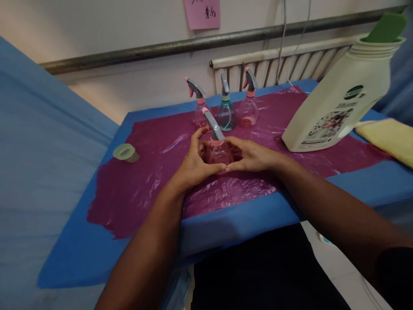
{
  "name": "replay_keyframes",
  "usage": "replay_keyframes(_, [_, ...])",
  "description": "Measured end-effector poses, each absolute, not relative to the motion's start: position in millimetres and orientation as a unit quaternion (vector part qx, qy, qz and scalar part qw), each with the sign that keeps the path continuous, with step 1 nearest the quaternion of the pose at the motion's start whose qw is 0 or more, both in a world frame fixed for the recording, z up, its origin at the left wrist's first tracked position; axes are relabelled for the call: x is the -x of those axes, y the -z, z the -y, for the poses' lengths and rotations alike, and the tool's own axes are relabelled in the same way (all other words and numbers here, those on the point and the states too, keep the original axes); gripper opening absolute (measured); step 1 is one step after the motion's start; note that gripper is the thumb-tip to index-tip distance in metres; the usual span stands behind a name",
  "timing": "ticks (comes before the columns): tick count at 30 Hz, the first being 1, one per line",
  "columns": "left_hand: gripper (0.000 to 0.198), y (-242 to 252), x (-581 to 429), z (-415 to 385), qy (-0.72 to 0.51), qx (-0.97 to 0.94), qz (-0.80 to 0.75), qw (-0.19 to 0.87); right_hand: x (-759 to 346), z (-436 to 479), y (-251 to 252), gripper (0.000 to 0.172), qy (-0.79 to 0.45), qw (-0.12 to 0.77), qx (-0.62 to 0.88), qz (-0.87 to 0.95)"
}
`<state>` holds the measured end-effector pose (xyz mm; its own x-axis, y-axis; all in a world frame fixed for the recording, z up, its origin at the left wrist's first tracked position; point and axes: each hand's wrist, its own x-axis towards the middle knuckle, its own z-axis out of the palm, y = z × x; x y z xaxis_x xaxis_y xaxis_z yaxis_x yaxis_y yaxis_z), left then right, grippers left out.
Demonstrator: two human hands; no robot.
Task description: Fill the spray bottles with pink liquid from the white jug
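A small clear pink spray bottle with a grey trigger head stands upright on the purple plastic sheet. My left hand cups its left side and my right hand cups its right side. Fingers of both hands curl around the bottle's round body, and the thumbs nearly meet in front. The lower part of the bottle is hidden by my fingers.
Behind stand two more pink spray bottles and a teal one. A big white jug with a green funnel stands at right beside a yellow cloth. A pale green cap lies at left. The blue-covered table's edge is near me.
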<state>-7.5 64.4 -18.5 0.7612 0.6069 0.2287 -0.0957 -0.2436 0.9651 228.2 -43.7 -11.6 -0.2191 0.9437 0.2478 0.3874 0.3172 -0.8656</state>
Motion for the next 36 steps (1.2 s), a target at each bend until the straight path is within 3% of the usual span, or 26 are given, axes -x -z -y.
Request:
replay_keyframes(22, [0.113,15.3,8.5,-58.1,-0.297,-0.733,-0.183,0.584,-226.8,45.4,8.3,0.088,-0.364,0.421,0.453,0.697])
replay_keyframes(36, [0.120,10.0,8.1,-54.1,-0.289,-0.730,-0.195,0.588,-227.5,43.2,17.3,0.087,-0.411,0.435,0.431,0.675])
